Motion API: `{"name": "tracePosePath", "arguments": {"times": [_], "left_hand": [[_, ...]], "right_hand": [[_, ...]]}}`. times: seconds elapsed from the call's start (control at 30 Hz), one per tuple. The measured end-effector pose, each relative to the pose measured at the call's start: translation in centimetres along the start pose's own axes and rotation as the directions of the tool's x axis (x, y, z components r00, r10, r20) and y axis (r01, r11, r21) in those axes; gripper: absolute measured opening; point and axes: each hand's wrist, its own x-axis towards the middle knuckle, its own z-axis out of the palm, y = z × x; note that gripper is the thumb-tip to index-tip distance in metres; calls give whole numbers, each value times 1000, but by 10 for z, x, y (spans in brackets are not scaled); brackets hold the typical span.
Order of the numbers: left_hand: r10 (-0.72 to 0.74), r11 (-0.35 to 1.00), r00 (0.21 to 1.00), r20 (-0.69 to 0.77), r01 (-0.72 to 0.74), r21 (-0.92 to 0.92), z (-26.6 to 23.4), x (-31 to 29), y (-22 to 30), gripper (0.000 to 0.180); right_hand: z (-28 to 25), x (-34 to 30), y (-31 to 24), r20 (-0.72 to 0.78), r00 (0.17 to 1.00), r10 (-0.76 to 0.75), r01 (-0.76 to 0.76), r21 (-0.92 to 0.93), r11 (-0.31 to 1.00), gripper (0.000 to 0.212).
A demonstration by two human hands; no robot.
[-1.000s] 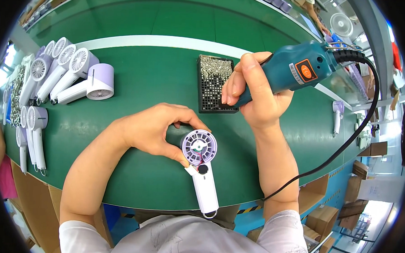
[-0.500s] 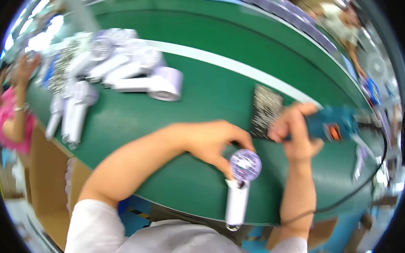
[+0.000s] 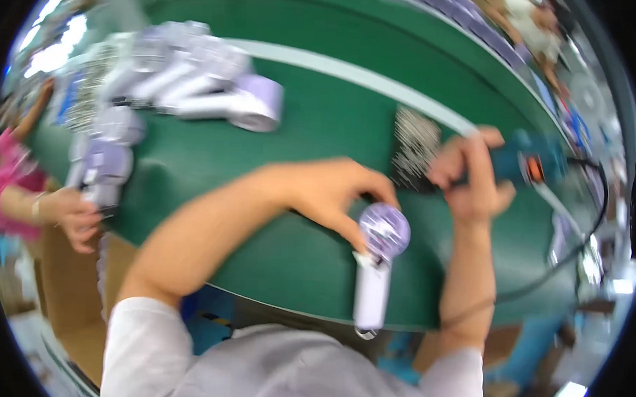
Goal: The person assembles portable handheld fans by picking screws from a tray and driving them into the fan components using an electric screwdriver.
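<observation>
My left hand point(image 3: 336, 196) curls round the head of a small handheld fan point(image 3: 372, 293), thumb and fingers on its round purple head. The fan's white handle points toward me, with a small loop at its end. In my right hand point(image 3: 475, 177) is a teal electric screwdriver point(image 3: 522, 159), lying sideways with its tip end to the left. That tip sits over the edge of a dark tray of small screws point(image 3: 414, 149), though blur and my fingers hide the exact spot.
Several white and purple fans point(image 3: 255, 103) lie piled at the back left, beside a heap of small metal parts point(image 3: 92, 96). A co-worker's hand point(image 3: 79, 220) reaches in at the left edge. The screwdriver's black cable point(image 3: 578, 249) loops down the right. A white line point(image 3: 338, 68) crosses the green table point(image 3: 191, 172).
The view has tilted, so the table and everything on it sit higher in the picture. A co-worker's hand has come down to the fans at the left. Both my grips stay the same.
</observation>
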Motion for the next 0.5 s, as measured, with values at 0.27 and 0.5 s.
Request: {"name": "tracePosePath", "arguments": {"times": [0.27,0.5], "left_hand": [[-69,996,994,-86,73,45,-9,3,0,64],[-106,993,990,-99,110,35,-8,0,1,64]], "right_hand": [[-28,9,-32,296,936,-192,172,92,981,31],[-15,-10,-54,440,882,-170,93,190,977,38]]}}
